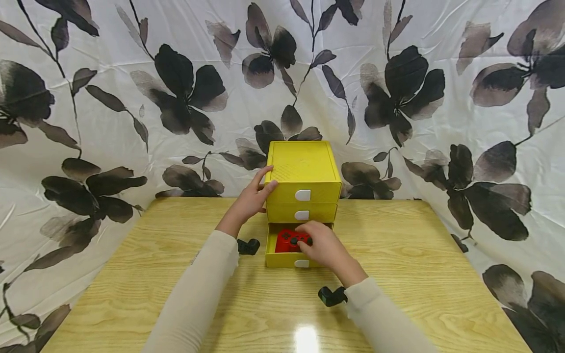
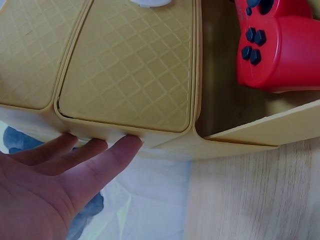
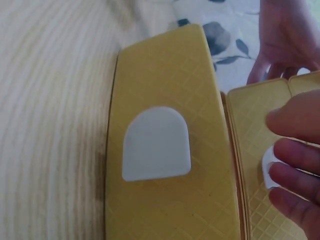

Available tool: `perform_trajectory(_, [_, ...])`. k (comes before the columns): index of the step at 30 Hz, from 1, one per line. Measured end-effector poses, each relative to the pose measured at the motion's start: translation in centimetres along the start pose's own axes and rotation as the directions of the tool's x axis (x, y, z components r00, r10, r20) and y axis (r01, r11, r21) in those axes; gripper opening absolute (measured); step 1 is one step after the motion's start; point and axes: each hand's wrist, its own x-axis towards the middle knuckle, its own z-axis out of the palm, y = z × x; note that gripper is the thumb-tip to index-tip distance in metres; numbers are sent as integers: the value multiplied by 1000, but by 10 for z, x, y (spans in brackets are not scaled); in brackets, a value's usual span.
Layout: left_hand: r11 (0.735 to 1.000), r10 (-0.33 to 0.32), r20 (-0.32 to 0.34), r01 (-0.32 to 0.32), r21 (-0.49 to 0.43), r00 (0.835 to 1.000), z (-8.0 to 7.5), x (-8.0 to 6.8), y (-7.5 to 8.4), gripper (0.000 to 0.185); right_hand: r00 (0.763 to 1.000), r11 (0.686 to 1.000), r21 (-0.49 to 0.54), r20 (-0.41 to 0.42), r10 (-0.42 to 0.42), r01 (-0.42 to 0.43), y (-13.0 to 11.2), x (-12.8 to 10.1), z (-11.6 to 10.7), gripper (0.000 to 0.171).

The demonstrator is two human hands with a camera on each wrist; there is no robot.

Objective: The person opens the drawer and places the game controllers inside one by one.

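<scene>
A yellow cabinet (image 1: 302, 159) with three stacked drawers stands on the table, its bottom drawer (image 1: 280, 260) pulled out. In that drawer lies a red game controller (image 1: 284, 239) with black buttons and sticks. My left hand (image 1: 249, 200) rests against the cabinet's left side, fingers extended; the left wrist view shows the fingertips touching the side wall near the front edge. Over the right part of the controller hovers my right hand (image 1: 325, 245), covering some of it. In the right wrist view its thumb and fingers (image 3: 295, 155) are loosely spread with nothing between them.
White half-round handles (image 1: 302, 195) mark the drawer fronts. The wooden table (image 1: 176, 264) extends around the cabinet. Behind it hangs a white cloth (image 1: 335, 29) with dark flowers. A black wrist device (image 1: 332, 296) sits by each sleeve.
</scene>
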Motion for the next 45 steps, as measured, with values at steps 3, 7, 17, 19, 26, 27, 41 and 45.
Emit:
perform_trajectory(3, [1000,0,-3,0,10,1000,1,1,0,62,998,1000,22,-59,7,-5,-2,-7,0,28])
perform_trajectory(7, [1000,-3,-9,3,25,1000,1,2,-1,62,995,999,34,-104,8,-4,-5,-16,2,26])
perform_trajectory(17, [999,10,-18,-9,42,1000,0,4,0,63,968,994,101,-243,61,-37,-3,-37,16,17])
perform_trajectory(19, [999,11,-17,-10,42,1000,0,5,-1,62,962,993,110,-263,76,-48,-2,-40,18,16])
perform_trajectory(26, [999,15,-13,-15,33,1000,1,6,-1,62,936,985,140,-322,143,-102,-1,-46,26,13])
perform_trajectory(27, [999,16,-13,-15,32,1000,1,6,-2,62,932,983,150,-328,153,-109,0,-47,28,13])
perform_trajectory(41, [1000,7,-15,-7,29,1000,1,6,-1,63,894,900,384,-299,334,-208,2,-55,46,15])
perform_trajectory(45, [1000,10,-13,-10,20,1000,2,7,-1,63,866,834,484,-261,426,-264,5,-57,54,15])
